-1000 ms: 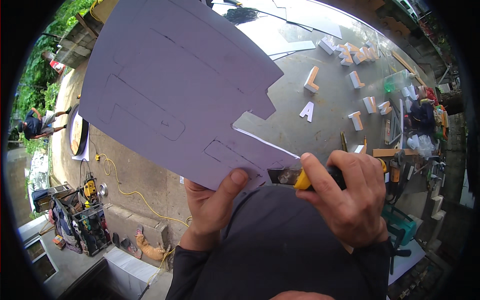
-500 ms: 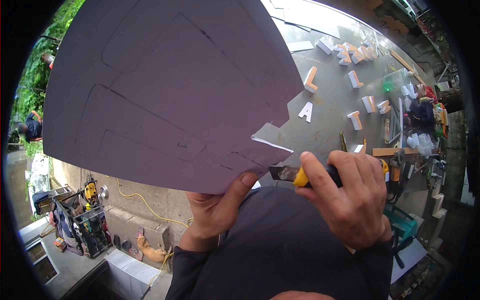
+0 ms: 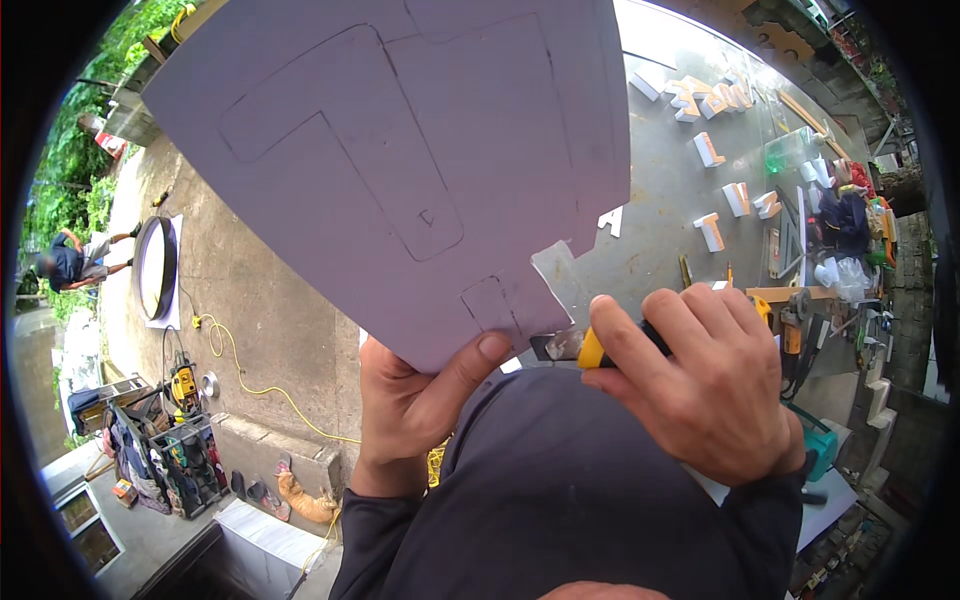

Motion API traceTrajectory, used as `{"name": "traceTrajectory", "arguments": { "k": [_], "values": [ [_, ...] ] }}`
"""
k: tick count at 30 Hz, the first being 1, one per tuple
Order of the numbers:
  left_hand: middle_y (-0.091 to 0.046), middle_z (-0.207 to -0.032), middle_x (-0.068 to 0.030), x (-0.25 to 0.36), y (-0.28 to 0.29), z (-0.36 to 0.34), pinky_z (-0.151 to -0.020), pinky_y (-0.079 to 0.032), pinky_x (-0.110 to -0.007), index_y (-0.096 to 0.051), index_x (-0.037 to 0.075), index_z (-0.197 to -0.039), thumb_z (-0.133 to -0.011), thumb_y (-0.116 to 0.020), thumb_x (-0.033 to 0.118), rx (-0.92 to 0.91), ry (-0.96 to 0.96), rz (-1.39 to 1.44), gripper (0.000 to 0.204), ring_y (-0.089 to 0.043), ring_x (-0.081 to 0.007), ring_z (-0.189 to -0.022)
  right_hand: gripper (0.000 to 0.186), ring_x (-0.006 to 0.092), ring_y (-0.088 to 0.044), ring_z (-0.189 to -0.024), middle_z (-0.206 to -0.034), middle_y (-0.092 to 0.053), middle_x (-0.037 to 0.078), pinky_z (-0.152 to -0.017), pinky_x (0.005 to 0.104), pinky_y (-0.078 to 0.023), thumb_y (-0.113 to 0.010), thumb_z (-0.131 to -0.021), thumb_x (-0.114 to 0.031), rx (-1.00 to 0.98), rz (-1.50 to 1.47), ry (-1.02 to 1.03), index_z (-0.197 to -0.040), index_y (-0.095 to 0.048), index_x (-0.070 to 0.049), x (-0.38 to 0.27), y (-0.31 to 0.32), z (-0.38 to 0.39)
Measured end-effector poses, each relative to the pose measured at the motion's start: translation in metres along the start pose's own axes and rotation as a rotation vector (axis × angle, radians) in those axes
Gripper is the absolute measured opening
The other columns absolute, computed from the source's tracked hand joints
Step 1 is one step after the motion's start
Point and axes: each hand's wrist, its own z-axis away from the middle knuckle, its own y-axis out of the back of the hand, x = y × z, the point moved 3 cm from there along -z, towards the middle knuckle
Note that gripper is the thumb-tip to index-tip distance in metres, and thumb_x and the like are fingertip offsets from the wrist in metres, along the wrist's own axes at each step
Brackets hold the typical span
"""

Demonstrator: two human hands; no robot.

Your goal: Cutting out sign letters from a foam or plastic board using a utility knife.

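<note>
Left hand [image 3: 418, 402] pinches the sheet [image 3: 420, 180] — spread beyond it (line-marked); right hand [image 3: 695, 385] grips a cutter [image 3: 593, 349].

The left hand [image 3: 430, 395] grips a marked sheet [image 3: 390, 170]; the right hand [image 3: 690, 375] holds a yellow-black cutter [image 3: 592, 348].

Outdoors in daylight: tan concrete floor [image 3: 300, 325] at left; green foliage [image 3: 112, 50] upper left; white-framed window [image 3: 90, 532] lower left; low concrete step [image 3: 265, 448] nearby; grey desk [image 3: 652, 255] at right.
</note>
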Motion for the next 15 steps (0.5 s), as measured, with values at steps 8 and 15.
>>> {"name": "traceTrajectory", "arguments": {
  "k": [8, 15],
  "values": [
    [-0.073, -0.093, -0.0088, -0.002, 0.004, -0.002, -0.07, -0.052, -0.026, -0.072, -0.002, -0.097, -0.086, -0.071, -0.004, 0.014, -0.07, -0.137, 0.011, -0.068, -0.0142, -0.083, 0.034, 0.0167, -0.049, -0.066, -0.071, -0.048, 0.001, -0.061, 0.0318, -0.036, -0.069, -0.081, -0.036, 0.005, 0.029, 0.004, -0.101, -0.068, -0.009, -0.004, -0.005, -0.002],
    [-0.073, -0.096, -0.0089, -0.005, -0.003, -0.009, -0.078, -0.051, -0.027, -0.071, -0.004, -0.099, -0.085, -0.071, -0.007, -0.033, -0.118, -0.317, 0.015, -0.066, -0.0144, -0.09, 0.034, 0.0171, -0.05, -0.067, -0.071, -0.049, 0.002, -0.062, 0.0324, -0.037, -0.072, -0.079, -0.033, 0.013, 0.039, -0.043, -0.102, -0.068, -0.009, 0.0, -0.013, -0.007]
  ]
}}
